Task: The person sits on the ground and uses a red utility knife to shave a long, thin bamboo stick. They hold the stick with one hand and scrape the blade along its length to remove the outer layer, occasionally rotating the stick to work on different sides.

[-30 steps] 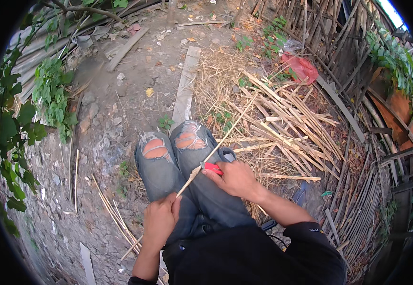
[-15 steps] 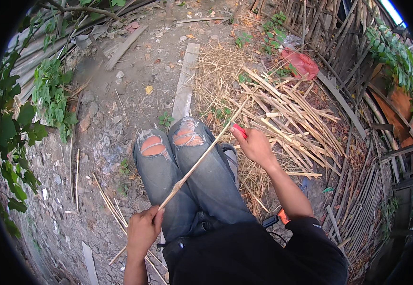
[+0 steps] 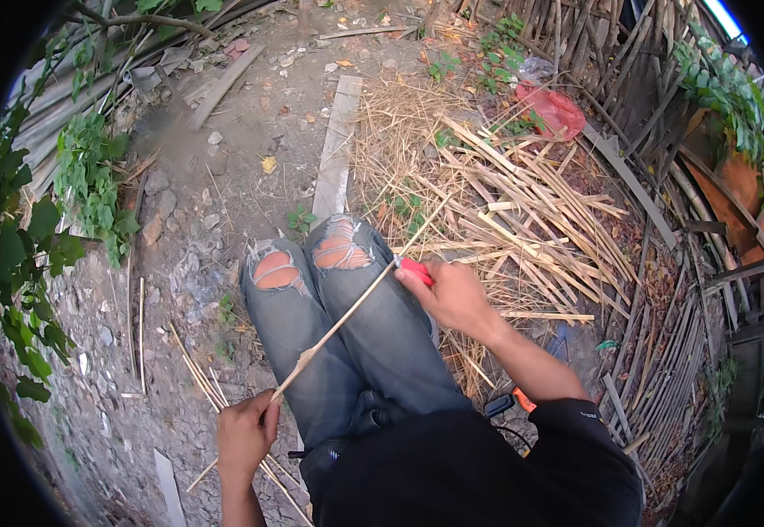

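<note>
My left hand (image 3: 246, 435) is closed around the lower end of a thin bamboo strip (image 3: 351, 314). The strip slants up and to the right across my thighs, with a frayed, shaved patch partway along it. My right hand (image 3: 454, 297) grips a red-handled knife (image 3: 416, 271), its front end against the strip near the right knee. Most of the blade is too small or hidden to make out. Beyond the knife, the strip's far tip points toward a pile of split bamboo strips (image 3: 535, 224).
Straw-like shavings (image 3: 391, 132) spread beyond my knees beside a long flat board (image 3: 336, 145). More thin strips (image 3: 195, 364) lie by my left hand. A red plastic bag (image 3: 553, 112) sits near the stick fence (image 3: 606, 53). Leafy vines (image 3: 92, 189) hang at left.
My right hand and the knife have slid down along the strip, toward my body and to the left. My left hand has shifted slightly left and down with the strip.
</note>
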Motion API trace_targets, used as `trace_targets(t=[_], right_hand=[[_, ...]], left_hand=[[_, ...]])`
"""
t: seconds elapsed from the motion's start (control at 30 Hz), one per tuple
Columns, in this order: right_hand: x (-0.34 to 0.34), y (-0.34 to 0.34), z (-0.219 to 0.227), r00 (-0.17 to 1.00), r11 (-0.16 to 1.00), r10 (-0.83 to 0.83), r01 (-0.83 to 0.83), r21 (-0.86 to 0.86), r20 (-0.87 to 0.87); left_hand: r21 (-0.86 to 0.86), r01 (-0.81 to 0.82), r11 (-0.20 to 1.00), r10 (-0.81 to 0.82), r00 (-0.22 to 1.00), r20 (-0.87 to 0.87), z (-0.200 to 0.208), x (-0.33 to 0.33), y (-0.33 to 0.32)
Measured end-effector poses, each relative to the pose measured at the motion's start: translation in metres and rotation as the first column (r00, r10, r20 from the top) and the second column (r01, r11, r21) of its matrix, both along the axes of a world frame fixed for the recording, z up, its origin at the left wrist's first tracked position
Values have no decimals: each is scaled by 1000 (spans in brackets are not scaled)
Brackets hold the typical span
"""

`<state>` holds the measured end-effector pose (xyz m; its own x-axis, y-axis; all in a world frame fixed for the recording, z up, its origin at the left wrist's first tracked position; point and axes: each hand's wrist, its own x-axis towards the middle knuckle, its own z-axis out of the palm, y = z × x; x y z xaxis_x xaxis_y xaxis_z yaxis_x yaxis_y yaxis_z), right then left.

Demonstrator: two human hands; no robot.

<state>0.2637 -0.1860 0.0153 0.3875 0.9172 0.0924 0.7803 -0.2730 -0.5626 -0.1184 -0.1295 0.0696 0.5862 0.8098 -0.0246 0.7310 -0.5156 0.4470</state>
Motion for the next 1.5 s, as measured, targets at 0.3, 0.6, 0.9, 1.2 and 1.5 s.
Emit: trace_targets(t=[0.3, 0.6, 0.9, 1.2, 1.5], right_hand=[[128, 22, -22, 887, 898, -440, 437, -56, -136], [35, 21, -19, 985, 988, -146, 140, -68, -95], [0, 2, 7, 998, 999, 50, -50, -14, 39], [103, 25, 5, 926, 943, -329, 313, -111, -184], [57, 23, -11, 960, 965, -238, 216, -147, -150]], left_hand=[[53, 2, 999, -2, 1000, -10, 4, -23, -4], [85, 16, 996, -12, 999, -53, 1, -27, -4], [42, 21, 999, -18, 998, -68, -6, -29, 0], [87, -8, 996, 7, 1000, 9, -8, -39, -5], [157, -12, 988, 25, 996, -84, 5, -37, -10]])
